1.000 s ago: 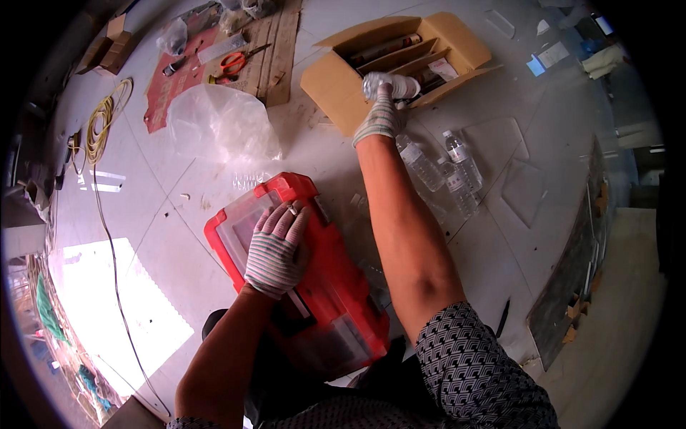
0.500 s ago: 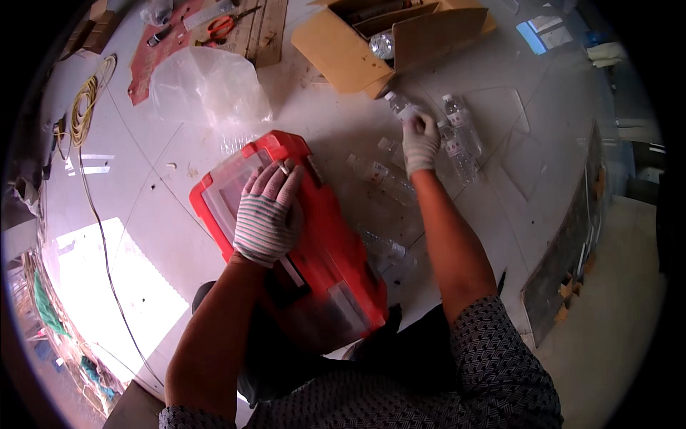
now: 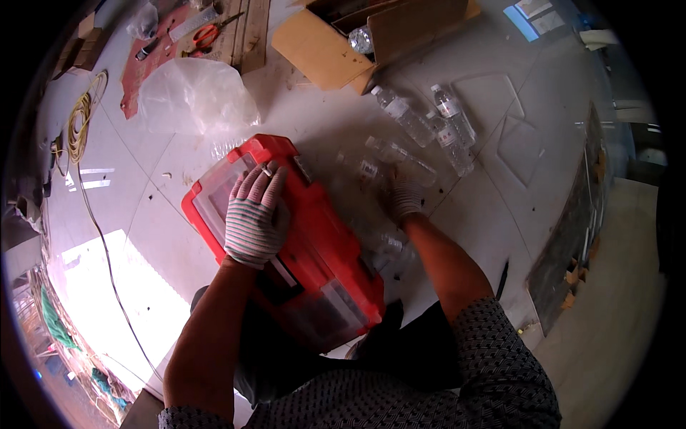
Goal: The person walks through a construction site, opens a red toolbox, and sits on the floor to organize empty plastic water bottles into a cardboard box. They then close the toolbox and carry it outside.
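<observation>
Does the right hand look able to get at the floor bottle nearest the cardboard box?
Probably yes: nothing covers that bottle, and although another bottle lies between, the right hand could likely pass over it.

Probably a workshop or work site: on the pale tiled floor [image 3: 493, 214] lie a red plastic case [image 3: 318, 229], a coil of yellow cable [image 3: 78, 132], orange-handled scissors [image 3: 205, 36] on flattened cardboard [image 3: 253, 43], an open box [image 3: 314, 57] and clear bottles [image 3: 404, 116].
</observation>
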A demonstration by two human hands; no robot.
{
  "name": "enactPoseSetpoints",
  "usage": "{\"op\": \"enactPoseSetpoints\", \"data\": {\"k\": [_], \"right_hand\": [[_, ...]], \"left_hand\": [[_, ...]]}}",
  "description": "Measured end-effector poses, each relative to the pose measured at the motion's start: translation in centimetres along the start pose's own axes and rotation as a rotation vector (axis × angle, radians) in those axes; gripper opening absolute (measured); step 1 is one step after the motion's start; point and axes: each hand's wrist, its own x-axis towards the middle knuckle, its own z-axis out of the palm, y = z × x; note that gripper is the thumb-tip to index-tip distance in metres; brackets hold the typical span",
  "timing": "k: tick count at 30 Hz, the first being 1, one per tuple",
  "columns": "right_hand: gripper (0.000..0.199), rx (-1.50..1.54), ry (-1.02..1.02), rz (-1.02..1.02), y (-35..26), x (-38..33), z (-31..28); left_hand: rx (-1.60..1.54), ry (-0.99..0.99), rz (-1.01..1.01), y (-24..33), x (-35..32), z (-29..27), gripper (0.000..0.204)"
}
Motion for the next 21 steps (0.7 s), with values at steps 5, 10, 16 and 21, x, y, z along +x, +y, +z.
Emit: {"op": "enactPoseSetpoints", "data": {"k": [5,10,16,21], "right_hand": [[0.056,0.007,0.083,-0.184,0.2,0.6,3.5],[0.035,0.318,-0.055,-0.219,-4.3,0.8,0.9],[0.033,1.371,-0.062,-0.026,-13.3,5.5,-10.9],[0.025,1.651,0.197,0.11,-18.6,16.1,-19.3]], "left_hand": [[-0.031,0.016,0.018,-0.1,-0.1,-0.1,0.056],[-0.021,0.037,0.017,-0.6,-0.5,-0.7,0.055],[-0.038,0.055,0.009,0.2,0.0,-0.8,0.054],[-0.047,0.074,0.026,0.5,0.4,-0.8,0.053]]}}
